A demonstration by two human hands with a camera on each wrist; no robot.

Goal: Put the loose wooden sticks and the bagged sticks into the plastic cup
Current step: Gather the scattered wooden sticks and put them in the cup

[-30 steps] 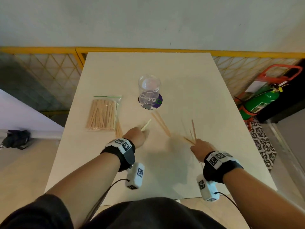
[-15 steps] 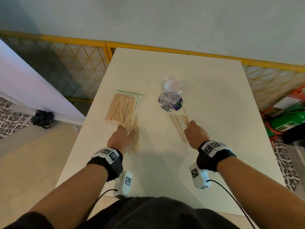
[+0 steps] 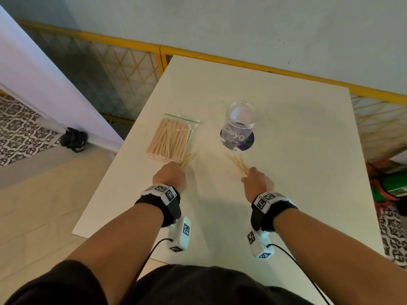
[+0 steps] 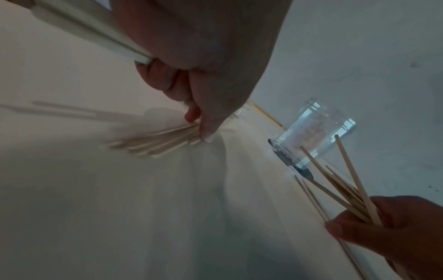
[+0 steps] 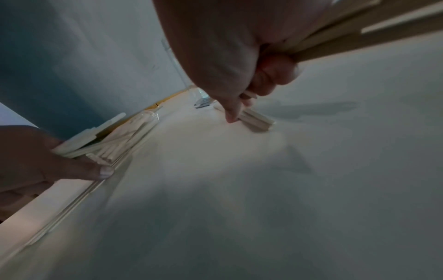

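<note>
A clear plastic cup (image 3: 241,119) stands upright on a purple disc at mid-table. Left of it lies a zip bag of sticks (image 3: 170,139). My left hand (image 3: 174,172) sits just in front of the bag; it grips a few loose sticks in the palm, and its fingertips (image 4: 206,136) press on a fan of loose sticks (image 4: 155,144) lying on the table. My right hand (image 3: 253,177) holds a bunch of sticks (image 4: 345,189) pointing towards the cup, while one finger (image 5: 231,115) touches more sticks (image 5: 257,121) on the table.
The white table (image 3: 297,172) is backed by a yellow mesh fence (image 3: 132,62) and a grey wall. Its left edge runs close to the bag. A green cylinder (image 3: 394,186) lies on the floor to the right.
Both hands have moved forward: the left to the sticks beside the bag, the right to those in front of the cup. My head has turned left.
</note>
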